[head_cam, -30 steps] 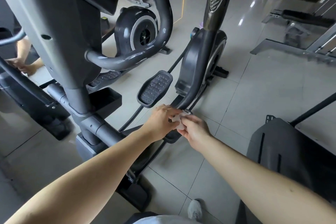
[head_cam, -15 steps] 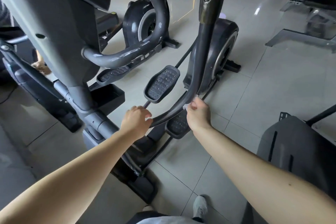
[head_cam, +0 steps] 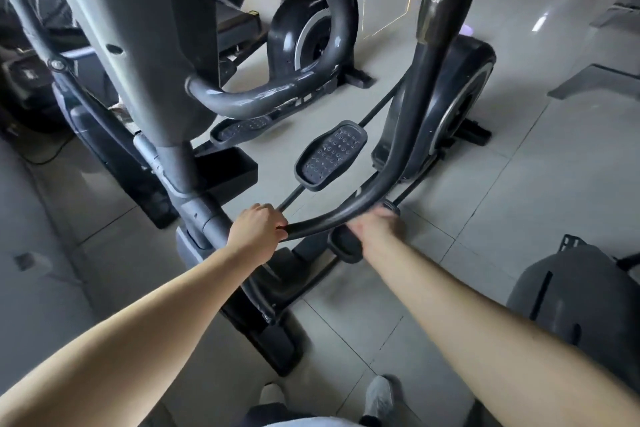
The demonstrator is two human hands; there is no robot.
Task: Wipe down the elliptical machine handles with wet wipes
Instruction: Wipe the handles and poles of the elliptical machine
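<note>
- Change: the right hand (head_cam: 375,229) has slid down the curved elliptical handle (head_cam: 410,135), closer to the left hand (head_cam: 258,230).
- Left hand: fingers wrapped round the handle's low end.
- Right hand: motion-blurred, against the bar's underside; finger state cannot be told, and the wet wipe is lost in the blur.
- Surface: glossy pale tiled floor (head_cam: 519,166) with streaks of reflected light.
- Room: studded pedal (head_cam: 330,156); flywheel housing (head_cam: 460,97) behind the handle; second elliptical (head_cam: 304,35) further back.

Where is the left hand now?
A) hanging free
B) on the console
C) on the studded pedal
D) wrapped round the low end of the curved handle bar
D: the left hand curls round the low end of the curved handle bar, beside the blurred right hand.
</note>
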